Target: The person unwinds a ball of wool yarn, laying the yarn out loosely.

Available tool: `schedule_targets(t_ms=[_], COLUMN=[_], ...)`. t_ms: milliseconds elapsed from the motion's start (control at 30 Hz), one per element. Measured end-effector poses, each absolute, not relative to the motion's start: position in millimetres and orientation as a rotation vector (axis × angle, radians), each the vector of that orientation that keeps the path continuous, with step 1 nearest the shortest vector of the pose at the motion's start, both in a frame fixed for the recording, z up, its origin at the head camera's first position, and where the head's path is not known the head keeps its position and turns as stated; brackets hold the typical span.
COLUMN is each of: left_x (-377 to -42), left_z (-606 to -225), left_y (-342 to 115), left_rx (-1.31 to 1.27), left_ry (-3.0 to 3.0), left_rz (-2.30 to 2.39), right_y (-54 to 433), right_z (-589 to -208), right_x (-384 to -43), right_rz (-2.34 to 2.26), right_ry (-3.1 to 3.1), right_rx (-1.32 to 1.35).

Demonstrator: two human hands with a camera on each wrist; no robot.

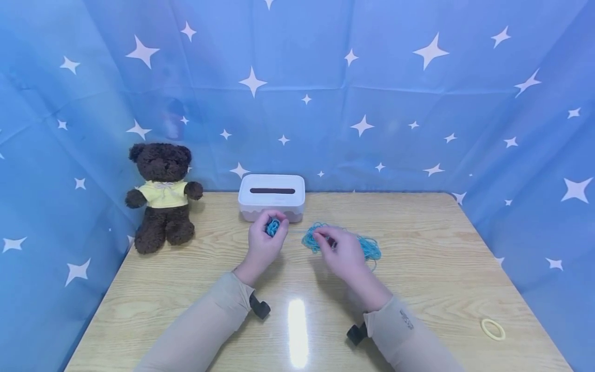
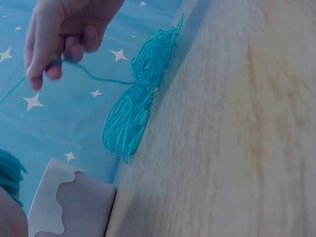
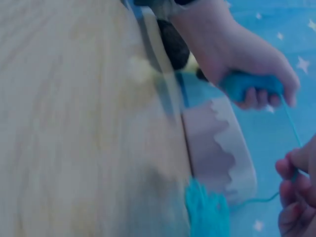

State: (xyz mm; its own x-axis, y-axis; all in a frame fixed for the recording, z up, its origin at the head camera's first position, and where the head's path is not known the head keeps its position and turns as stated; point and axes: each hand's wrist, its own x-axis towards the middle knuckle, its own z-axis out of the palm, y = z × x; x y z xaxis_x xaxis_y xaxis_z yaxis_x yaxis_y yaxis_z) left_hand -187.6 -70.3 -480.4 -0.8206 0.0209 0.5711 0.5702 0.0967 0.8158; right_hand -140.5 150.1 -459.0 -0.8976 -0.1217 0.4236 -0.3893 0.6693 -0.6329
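My left hand (image 1: 267,240) grips a small wound ball of turquoise yarn (image 1: 272,227), its fingers curled round it. A single strand runs from that ball across to my right hand (image 1: 344,251), which pinches the strand between thumb and fingertips. From there the strand drops to a loose skein of turquoise yarn (image 2: 129,118) lying on the table, tied or gathered at its middle. In the head view the right hand hides part of this skein. The right wrist view shows the ball (image 3: 249,86) inside the left fist and the taut strand.
Just behind the left hand stands a white and pinkish-grey tissue box (image 1: 271,199) with a slot on top. A dark brown teddy bear (image 1: 162,199) in a yellow shirt sits at the table's back left. One pale yellow ring (image 1: 492,329) lies at the front right of the wooden table (image 1: 418,289).
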Motion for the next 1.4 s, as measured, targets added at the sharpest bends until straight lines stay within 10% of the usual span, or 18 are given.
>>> schedule_targets(t_ms=[933,1400], left_x=[-188,-189], left_z=[-481,-482], left_y=[-69,-69], left_rx=[-0.572,-0.601], left_ry=[-1.934,-1.926], left_rz=[-1.759,-1.764], right_y=[283,267], right_z=[-467,-466], right_x=[-120,-125], right_rz=[0.847,0.682], right_ry=[-2.837,-2.937], right_rx=[-0.252,-0.143])
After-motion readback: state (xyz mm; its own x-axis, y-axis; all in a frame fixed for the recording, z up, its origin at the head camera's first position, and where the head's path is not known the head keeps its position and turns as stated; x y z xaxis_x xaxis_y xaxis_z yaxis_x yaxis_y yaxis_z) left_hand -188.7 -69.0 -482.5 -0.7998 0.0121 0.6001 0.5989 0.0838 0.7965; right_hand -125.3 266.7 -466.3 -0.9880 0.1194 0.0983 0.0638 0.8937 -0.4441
